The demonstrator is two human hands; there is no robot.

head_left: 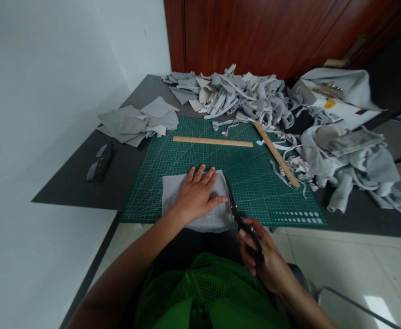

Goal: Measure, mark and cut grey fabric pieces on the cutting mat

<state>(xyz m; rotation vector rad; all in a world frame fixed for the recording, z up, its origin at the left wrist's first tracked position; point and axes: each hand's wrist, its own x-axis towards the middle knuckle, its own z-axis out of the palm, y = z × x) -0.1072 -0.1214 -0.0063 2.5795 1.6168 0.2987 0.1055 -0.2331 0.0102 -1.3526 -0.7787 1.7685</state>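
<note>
Currently grey fabric piece [193,201] lies at near edge of green cutting mat [255,183]. Left hand [198,194] flat on it, fingers spread. Right hand [260,256] gripping black scissors [236,210], blades along fabric's right edge. Two wooden rulers [213,141] farther back on the surface [73,183].

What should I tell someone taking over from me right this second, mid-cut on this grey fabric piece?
Left hand: flat on the grey fabric piece, pinning it to the green cutting mat.
Right hand: gripping black scissors, blades along the piece's right edge.
Done: the cut appears under way along that edge; how far cannot be told.
Left: finishing that edge.
Nearby: two wooden rulers on the mat, a stack of cut pieces at far left, a pile of scraps behind, glasses on the table.
</note>
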